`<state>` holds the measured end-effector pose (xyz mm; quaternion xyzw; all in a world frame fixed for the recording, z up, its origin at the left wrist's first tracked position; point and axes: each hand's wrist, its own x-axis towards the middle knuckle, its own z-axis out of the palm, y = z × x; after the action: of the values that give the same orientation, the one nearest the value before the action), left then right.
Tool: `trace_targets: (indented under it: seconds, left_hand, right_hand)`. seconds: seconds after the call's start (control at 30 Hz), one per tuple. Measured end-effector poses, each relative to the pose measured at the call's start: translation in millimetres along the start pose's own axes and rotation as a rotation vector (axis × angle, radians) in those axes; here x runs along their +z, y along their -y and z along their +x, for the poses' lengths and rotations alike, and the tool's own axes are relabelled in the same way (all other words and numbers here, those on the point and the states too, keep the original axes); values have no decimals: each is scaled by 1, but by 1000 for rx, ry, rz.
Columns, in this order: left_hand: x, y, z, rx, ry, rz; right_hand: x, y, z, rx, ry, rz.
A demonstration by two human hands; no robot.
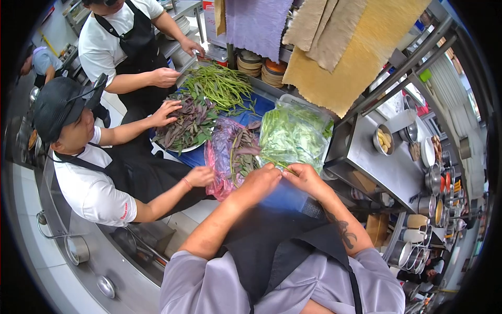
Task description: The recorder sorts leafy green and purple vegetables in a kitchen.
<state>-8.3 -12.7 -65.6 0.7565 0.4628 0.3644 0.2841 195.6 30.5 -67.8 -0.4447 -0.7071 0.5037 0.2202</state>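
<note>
Both my hands meet at the near edge of the blue surface. My left hand (263,179) and my right hand (304,177) pinch a green herb stem (276,161) whose purple leaves (249,150) point away to the left. Beyond my hands lies a clear plastic bag of leafy greens (295,131) in a white tray. Left of it, a pink plastic bag (219,157) lies open with leafy purple-green sprigs (244,163) on it. Farther left, a white bowl (187,149) is heaped with picked purple-green leaves (186,119). Bare green stems (219,84) are piled behind the bowl.
A co-worker's hand (166,113) rests on the leaf heap, the other (200,176) beside the pink bag. Another co-worker's hands (165,77) are near the stem pile. Cloths (333,70) hang above the far edge. At right stands a steel counter (362,145) with bowls.
</note>
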Motion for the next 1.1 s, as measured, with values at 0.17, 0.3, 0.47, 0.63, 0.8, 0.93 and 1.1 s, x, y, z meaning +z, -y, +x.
trace_targets:
  seconds: [0.17,0.3,0.47,0.63,0.8,0.93,1.1]
  left_hand:
    - [19,12,-7,-21,-66,-68]
    - [42,19,-8,-83,-99,-141]
    - [43,47,-8,-220,-75,-11]
    - [21,111,-31,-610,-77,-318]
    - [-4,74,-39,-466,-163,-476]
    - [-25,24,-31,-293,-328,-380]
    - [-43,-6,-20,-89,-241,90]
  right_hand:
    - [4,14,-5,-51,-25,-177]
    - [11,9,-6,-75,-102,-290]
    - [14,1,-13,-35,-136,-283]
    - [3,28,-25,-89,-152,-248]
    - [-6,36,-31,-130,-167,-278]
    - [-6,34,-33,-168,-175,-299]
    - [-5,39,-33,-215,-140,-324]
